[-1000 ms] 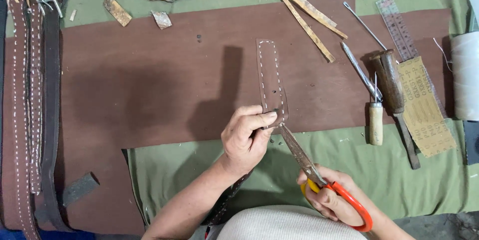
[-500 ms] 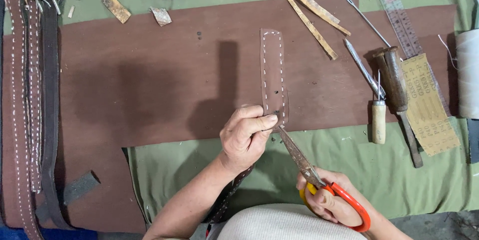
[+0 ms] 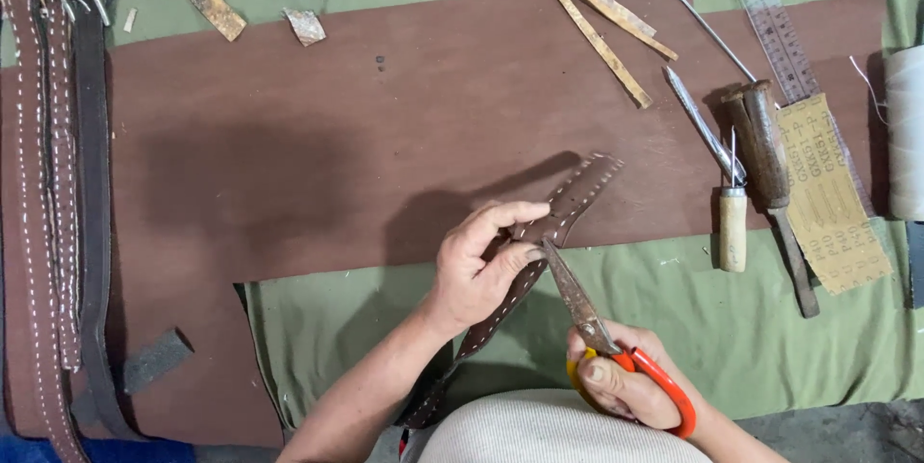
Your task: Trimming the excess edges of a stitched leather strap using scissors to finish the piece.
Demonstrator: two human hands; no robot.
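My left hand [image 3: 481, 266] pinches a brown leather strap [image 3: 573, 198] with white stitching along its edges. The strap slants from lower left to upper right over the big brown leather sheet [image 3: 318, 136]. My right hand [image 3: 626, 386] grips scissors [image 3: 577, 299] by their orange handles. The blades are together, and their tip touches the strap right beside my left thumb and fingers. The lower part of the strap runs down under my left forearm toward my lap.
Stitched brown belts [image 3: 48, 193] lie along the left edge. At right are an awl [image 3: 731, 222], a wooden-handled tool [image 3: 770, 165], a sandpaper strip [image 3: 833, 193], a clear ruler [image 3: 784, 35] and a spool of white thread [image 3: 905, 136]. Leather scraps [image 3: 217, 6] and thin offcut strips [image 3: 597, 11] lie at the top.
The strap's free end has swung from upright to slanting right. The scissor tip stayed at the strap by my left fingers.
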